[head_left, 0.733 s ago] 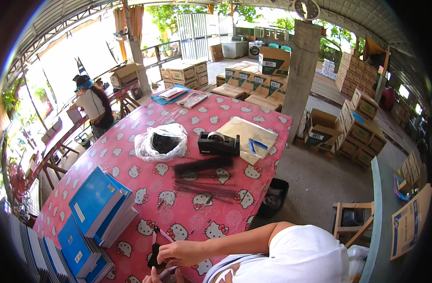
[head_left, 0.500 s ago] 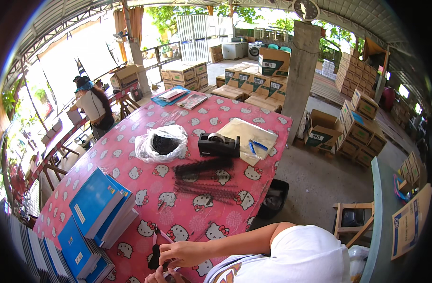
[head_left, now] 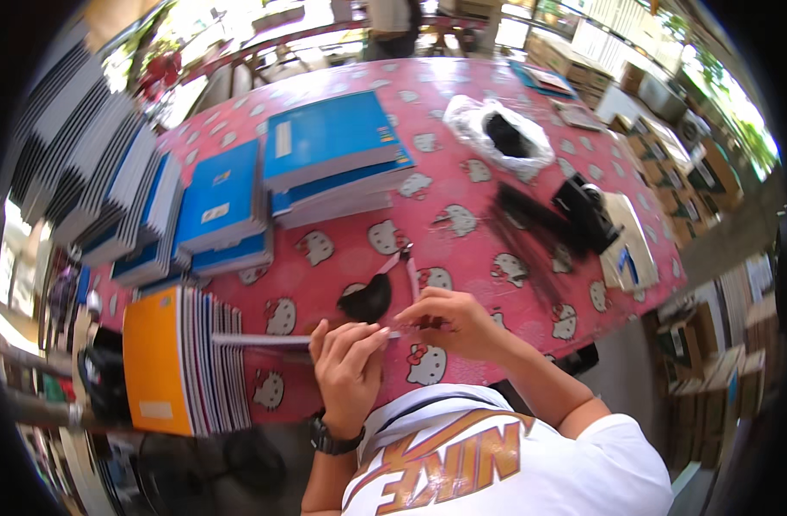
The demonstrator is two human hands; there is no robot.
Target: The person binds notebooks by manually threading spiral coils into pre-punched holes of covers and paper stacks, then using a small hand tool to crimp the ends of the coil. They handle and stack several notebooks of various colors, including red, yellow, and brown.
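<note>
My left hand (head_left: pixel 346 365) and my right hand (head_left: pixel 454 320) meet over the near edge of a pink cartoon-print tablecloth (head_left: pixel 462 193). Both pinch a thin white strip (head_left: pixel 264 340), perhaps a notebook seen edge-on, which runs level to the left from my fingers. Just beyond my fingertips black-handled scissors (head_left: pixel 369 297) lie on the cloth, blades pointing away. A watch sits on my left wrist.
Stacks of blue notebooks (head_left: pixel 325 146) and an upright row with an orange cover (head_left: pixel 157 361) fill the left side. A plastic bag with dark contents (head_left: pixel 501 133), a black tape dispenser (head_left: pixel 587 206), black strips (head_left: pixel 522 228) and brown paper (head_left: pixel 627 251) lie right. Cardboard boxes (head_left: pixel 712 344) stand beyond the table edge.
The view has swung down and left, so my hands now sit mid-frame. They were at the scissors before; now they hold the white strip and the scissors lie on the cloth.
</note>
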